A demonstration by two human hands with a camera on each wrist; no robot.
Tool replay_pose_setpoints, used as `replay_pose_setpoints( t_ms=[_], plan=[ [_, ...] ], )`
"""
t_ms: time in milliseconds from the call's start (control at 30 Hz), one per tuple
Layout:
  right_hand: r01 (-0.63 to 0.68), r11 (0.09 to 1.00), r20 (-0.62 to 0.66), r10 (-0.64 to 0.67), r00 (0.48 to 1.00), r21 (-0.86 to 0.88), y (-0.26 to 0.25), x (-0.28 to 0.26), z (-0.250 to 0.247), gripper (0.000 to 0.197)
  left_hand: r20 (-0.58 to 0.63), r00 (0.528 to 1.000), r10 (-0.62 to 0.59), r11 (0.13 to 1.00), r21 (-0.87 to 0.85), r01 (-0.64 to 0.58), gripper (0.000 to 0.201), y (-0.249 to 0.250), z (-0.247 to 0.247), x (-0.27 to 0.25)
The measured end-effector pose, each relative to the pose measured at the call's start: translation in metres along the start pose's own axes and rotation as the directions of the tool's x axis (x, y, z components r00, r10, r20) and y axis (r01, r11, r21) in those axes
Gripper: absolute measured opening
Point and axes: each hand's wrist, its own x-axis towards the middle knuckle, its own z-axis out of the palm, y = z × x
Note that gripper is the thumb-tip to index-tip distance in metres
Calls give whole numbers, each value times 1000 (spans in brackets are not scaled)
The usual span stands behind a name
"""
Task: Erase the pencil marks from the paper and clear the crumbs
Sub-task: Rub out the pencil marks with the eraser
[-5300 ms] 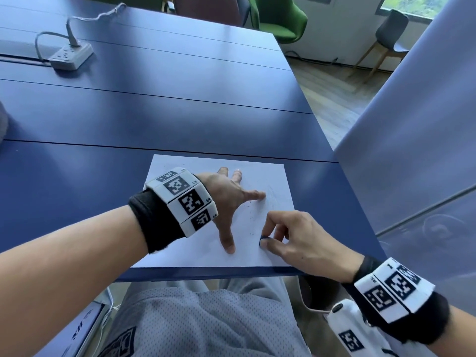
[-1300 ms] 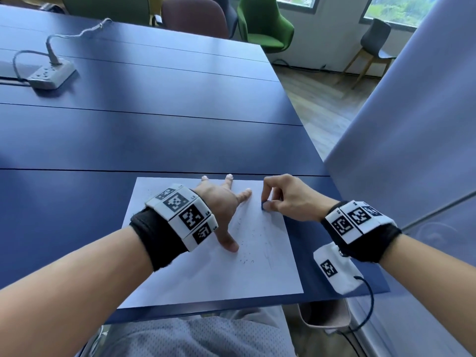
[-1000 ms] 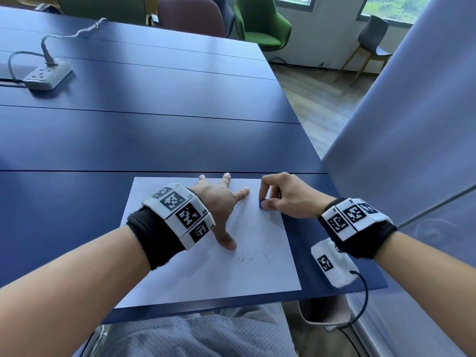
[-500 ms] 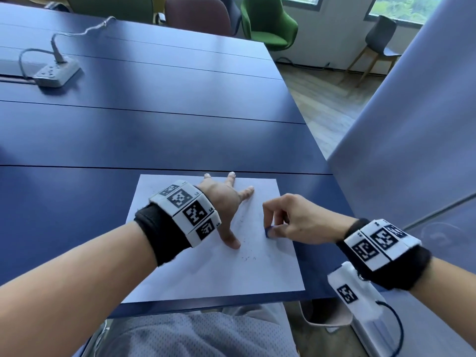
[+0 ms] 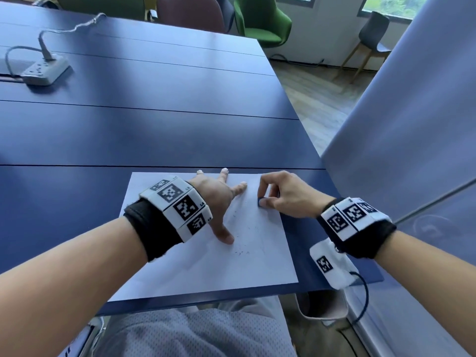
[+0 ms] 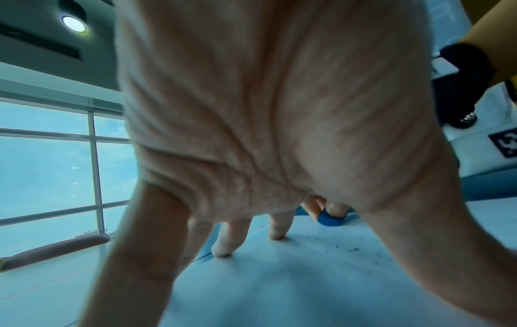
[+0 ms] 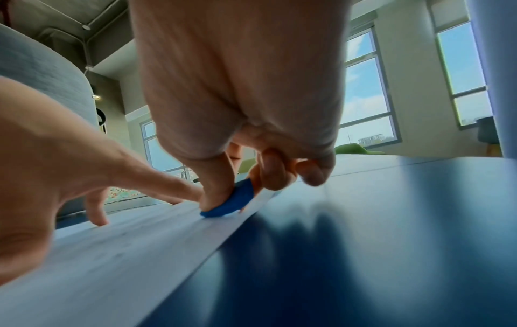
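While the blue table point(image 5: 154, 130) fills most of the head view, I see the white paper point(image 5: 206, 269) lying at its near edge, low and centre in the frame, with the front edge close to the table lip. My left hand point(image 5: 216, 199) is splayed flat on the paper, fingers straight and spread, fingertips point(image 6: 221, 251) pressing the sheet down; it grasps nothing. My right hand point(image 5: 286, 197) sits at centre right of the frame, over the paper's right side near its far corner, thumb and forefinger curled and pinching a small blue eraser point(image 5: 262, 202). On the right wrist view the eraser point(image 7: 232, 202) touches the paper just inside its right edge, tilted under the thumb. Grey pencil marks point(image 5: 253, 229) are faint on the sheet between the two hands and below the left thumb; I can't read them. Dark crumbs point(image 6: 333, 249) are scattered on the paper beside the left fingers, with more specks point(image 5: 242, 252) lower centre. A white power strip point(image 5: 43, 69) with its cable sits upper left of the frame, and a green chair point(image 5: 262, 24) stands at top centre beyond the table.
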Motion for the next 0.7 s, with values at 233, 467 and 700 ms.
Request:
replay_pose_setpoints(
  t_ms=[233, 467, 700],
  plan=[
    [13, 999, 168, -5, 986, -46, -3, -18, -2, 6, 7, 1000, -7, 1000, 2, 7, 134, -1, 0, 1],
    [3, 1000, 103, -3, 995, 0, 4, -24, 4, 8, 15, 1000, -7, 1000, 5, 7, 135, -1, 1, 3],
    [27, 999, 27, -26, 999, -33, -2, -6, 0, 10, 13, 1000, -12, 1000, 22, 12, 135, 1, 1, 5]
  ],
)
